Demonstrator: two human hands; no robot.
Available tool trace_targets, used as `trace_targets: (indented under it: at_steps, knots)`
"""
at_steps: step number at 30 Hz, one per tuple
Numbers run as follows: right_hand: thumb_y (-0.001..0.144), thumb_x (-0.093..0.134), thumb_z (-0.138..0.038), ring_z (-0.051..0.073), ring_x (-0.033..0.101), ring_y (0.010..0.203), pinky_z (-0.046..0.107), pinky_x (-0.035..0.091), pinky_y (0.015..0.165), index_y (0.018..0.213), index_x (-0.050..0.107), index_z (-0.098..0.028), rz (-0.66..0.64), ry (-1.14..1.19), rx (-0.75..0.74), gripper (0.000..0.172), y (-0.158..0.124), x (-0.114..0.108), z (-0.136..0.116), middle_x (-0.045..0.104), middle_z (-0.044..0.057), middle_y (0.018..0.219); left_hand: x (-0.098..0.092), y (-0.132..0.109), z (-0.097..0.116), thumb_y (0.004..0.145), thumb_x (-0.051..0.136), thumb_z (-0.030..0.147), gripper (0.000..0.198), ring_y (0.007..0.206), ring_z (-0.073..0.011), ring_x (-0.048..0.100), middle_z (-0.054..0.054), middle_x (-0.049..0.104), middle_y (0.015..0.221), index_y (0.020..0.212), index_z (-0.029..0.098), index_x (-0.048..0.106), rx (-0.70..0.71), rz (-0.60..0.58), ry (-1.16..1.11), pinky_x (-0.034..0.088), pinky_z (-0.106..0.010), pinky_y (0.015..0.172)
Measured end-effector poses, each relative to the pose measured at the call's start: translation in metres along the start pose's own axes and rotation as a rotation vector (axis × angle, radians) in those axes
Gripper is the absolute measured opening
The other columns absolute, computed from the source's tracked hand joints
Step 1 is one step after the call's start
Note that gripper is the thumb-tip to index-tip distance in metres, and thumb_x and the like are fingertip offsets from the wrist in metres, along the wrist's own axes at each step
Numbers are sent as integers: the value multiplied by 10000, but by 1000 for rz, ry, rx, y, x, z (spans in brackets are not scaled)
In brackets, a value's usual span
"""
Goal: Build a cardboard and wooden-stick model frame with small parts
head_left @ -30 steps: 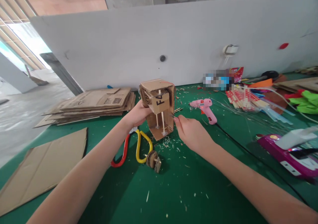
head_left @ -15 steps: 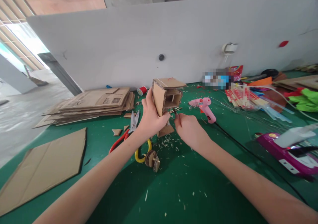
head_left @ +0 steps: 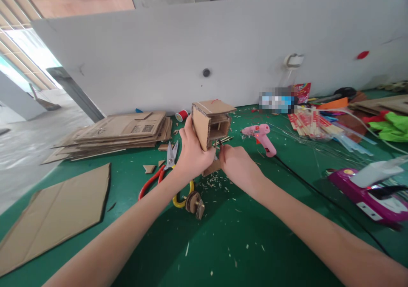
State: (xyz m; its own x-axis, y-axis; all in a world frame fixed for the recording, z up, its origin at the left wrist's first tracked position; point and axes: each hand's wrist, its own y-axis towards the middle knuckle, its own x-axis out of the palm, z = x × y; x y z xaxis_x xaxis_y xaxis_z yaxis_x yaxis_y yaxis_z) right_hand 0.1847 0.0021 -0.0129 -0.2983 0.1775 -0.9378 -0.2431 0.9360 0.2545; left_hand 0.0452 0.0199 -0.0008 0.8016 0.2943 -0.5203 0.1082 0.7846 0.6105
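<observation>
My left hand (head_left: 194, 154) is closed around a small open-fronted cardboard box (head_left: 200, 128), which it holds tilted above the table. Close to the box's lower edge, my right hand (head_left: 240, 164) grips a thin dark tool (head_left: 220, 143); most of it is hidden in the fingers, so its kind is unclear. A cardboard flap (head_left: 212, 167) shows beneath the box, between the hands. Under my left forearm lie scissors (head_left: 171, 154) with a red handle and a yellow loop (head_left: 191, 188). Beside the loop is a small piece with cardboard discs (head_left: 193, 202) on a stick.
A pink glue gun (head_left: 264, 137) with a black cord lies right of my hands. Stacked cardboard (head_left: 127, 128) and a loose sheet (head_left: 60, 215) are at left. Shavings dot the green table (head_left: 255, 244). Farther right sit a purple power strip (head_left: 360, 193) and wrapped sticks (head_left: 307, 123).
The box and both hands have shifted slightly left. My right hand and the dark tool have come a little closer to the box's lower edge.
</observation>
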Motion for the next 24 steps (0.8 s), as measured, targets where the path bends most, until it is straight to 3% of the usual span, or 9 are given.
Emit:
trace_targets:
  at_steps: [9,15,24]
  knots:
    - [914,297,-147,213,639,637,297,364,527,897,598,-94,-93,-35,11,306,1,1,-3,666,147,745,0,0,0,585,569,90,924,1259,-332,229,-128,310,1290,1387,243,137,2,3,-59,229,-571,1083]
    - [893,354,-131,230,679,694,280,394,528,858,628,-117,-221,-59,35,276,1,2,-7,691,154,778,0,-2,1,592,565,87,925,1279,-334,209,-133,316,1286,1392,238,126,15,2,-43,234,-562,1082]
    - [883,370,-136,295,688,773,323,448,577,912,652,-100,-222,-123,43,286,-2,14,-8,692,205,828,-2,-1,2,609,568,119,900,1262,-340,232,-151,320,1250,1385,198,119,-25,-22,-29,261,-572,1057]
